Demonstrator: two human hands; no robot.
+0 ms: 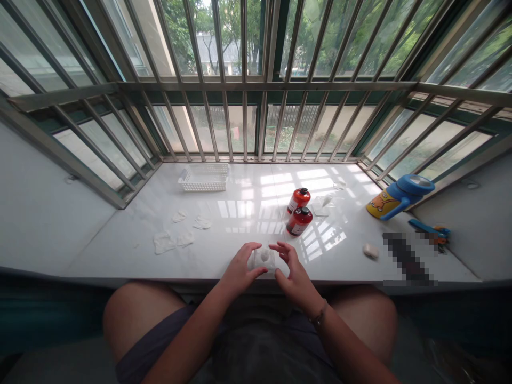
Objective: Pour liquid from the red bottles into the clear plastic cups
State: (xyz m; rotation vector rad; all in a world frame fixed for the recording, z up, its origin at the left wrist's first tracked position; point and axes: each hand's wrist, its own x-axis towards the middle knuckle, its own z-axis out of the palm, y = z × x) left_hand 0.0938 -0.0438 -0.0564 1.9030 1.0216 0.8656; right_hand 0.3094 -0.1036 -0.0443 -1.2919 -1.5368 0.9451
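Near the front edge of the white sill, a small clear container with a whitish rounded lump in it sits between my hands. My left hand is at its left side, thumb and fingers apart and curved around it. On the right, my right hand has its fingers spread beside the container. Whether the fingertips touch it is too small to tell. Just beyond my right hand stand two red bottles with black caps, the nearer one partly in front of the farther one.
A white perforated basket lies at the back left. Several crumpled white pieces are on the left. Right of the bottles is a clear square dish. Farther right are a blue and yellow bottle and a pale lump.
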